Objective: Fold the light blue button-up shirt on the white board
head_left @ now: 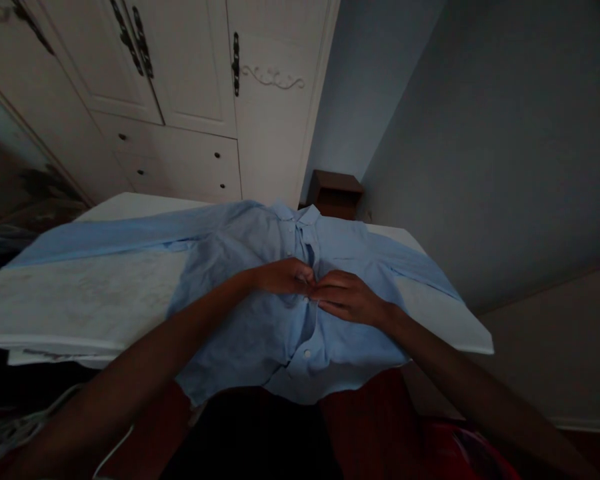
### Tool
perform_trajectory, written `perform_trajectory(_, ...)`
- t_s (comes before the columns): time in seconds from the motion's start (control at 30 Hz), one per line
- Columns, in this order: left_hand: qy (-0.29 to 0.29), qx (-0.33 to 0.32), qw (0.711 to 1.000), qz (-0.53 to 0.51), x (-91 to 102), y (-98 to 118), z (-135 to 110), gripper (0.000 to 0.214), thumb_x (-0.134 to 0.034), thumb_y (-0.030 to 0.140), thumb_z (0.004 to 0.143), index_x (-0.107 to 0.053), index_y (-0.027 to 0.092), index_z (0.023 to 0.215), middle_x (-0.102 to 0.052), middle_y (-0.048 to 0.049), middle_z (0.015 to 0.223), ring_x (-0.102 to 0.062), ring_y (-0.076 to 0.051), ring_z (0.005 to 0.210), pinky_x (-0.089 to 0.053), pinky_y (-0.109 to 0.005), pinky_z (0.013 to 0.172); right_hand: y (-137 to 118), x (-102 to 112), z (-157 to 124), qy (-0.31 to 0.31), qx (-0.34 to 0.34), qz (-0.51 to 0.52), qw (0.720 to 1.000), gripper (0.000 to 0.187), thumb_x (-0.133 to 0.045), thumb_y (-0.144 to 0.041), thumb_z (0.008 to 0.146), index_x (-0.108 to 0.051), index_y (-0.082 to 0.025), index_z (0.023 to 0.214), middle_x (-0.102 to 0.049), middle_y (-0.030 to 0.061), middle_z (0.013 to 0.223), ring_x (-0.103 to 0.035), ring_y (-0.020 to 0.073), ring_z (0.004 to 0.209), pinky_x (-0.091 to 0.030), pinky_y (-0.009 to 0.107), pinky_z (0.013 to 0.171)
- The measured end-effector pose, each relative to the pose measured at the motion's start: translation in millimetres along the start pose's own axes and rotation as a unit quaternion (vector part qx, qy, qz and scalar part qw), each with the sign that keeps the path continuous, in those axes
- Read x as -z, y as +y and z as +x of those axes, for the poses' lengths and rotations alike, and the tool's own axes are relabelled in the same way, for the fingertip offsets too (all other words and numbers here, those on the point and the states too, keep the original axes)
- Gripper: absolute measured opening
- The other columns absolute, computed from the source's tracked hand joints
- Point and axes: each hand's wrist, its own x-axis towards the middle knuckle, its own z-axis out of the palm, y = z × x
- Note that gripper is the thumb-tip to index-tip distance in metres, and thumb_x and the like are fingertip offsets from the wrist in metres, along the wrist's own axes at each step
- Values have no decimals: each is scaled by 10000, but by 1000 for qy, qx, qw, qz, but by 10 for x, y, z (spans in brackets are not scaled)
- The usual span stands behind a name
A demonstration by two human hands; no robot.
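Note:
A light blue button-up shirt [240, 333] lies spread face up, collar away from me and sleeves stretched out to both sides. Its front placket gapes between some of the buttons. My left hand [285, 276] is closed on the placket edge near mid-chest, thumb and fingers pinched together. My right hand [347, 295] meets it from the other side, its fingers pressed on the opposite placket edge. The fingertips of both hands touch and hide the button between them. One white button [307, 354] shows lower down, close to the hem.
Under the shirt is a white-covered table [80, 300], and the shirt hem hangs over its near edge. A white wardrobe [190, 87] stands behind. A small brown cabinet [334, 190] sits by the grey wall [505, 133]. A white cord [113, 450] hangs at lower left.

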Motion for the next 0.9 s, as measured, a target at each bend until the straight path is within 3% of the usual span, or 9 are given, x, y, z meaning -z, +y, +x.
perform_trajectory(0.1,32,21,997,-70,-29,-41,-5,181,-616,172,780,-543,141,943,-623,24,718,-587,-106,655,-424,-210,601,7,-64,-11,10,12,20,1000,176,-556,-206,910,-629,-182,1069,-682,61,936,-631,156,861,-536,310,755)
perform_trajectory(0.27,50,38,989,-134,-84,-55,-5,137,-564,108,773,-503,160,884,-581,51,685,-554,-80,602,-410,-197,571,5,-169,-28,0,-6,23,1000,199,-561,-199,884,-632,-161,1065,-669,73,897,-622,167,832,-540,313,721)
perform_trajectory(0.47,55,41,985,-157,-98,-50,-17,134,-551,141,790,-532,157,921,-597,30,753,-584,-95,687,-437,-216,622,5,-190,-65,-1,-17,8,1000,136,-522,-200,889,-615,-185,988,-659,45,839,-609,154,770,-526,298,713)
perform_trajectory(0.57,81,24,992,-94,-93,25,-79,168,-572,215,811,-555,164,970,-633,-3,841,-618,-129,791,-478,-270,715,-4,-172,-83,12,-20,5,1000,135,-509,-204,901,-603,-188,996,-650,44,824,-595,150,740,-515,289,689)
perform_trajectory(0.63,148,-13,989,1,-100,123,-151,179,-588,245,816,-580,172,979,-645,-30,933,-616,-155,897,-478,-321,822,-11,-164,-91,25,-19,0,1000,140,-506,-207,902,-598,-187,1005,-646,46,819,-587,154,729,-507,289,673)
perform_trajectory(0.73,254,-68,953,148,-156,299,-289,148,-612,239,810,-618,183,947,-636,-42,987,-588,-174,986,-437,-361,935,-14,-168,-97,44,-21,1,999,131,-520,-203,891,-594,-187,998,-641,46,805,-580,156,719,-499,288,658)
perform_trajectory(0.8,261,-63,941,204,-234,389,-371,138,-615,232,813,-637,187,941,-638,-39,959,-592,-174,959,-445,-351,923,-10,-179,-96,50,-27,9,998,129,-521,-206,888,-592,-191,995,-638,42,801,-579,153,715,-495,281,650)
perform_trajectory(0.9,222,-12,941,255,-389,433,-429,175,-628,279,821,-659,194,970,-655,-44,955,-604,-185,919,-473,-343,874,-1,-199,-87,54,-35,34,997,133,-529,-203,869,-595,-197,984,-635,37,800,-574,147,704,-487,274,635)
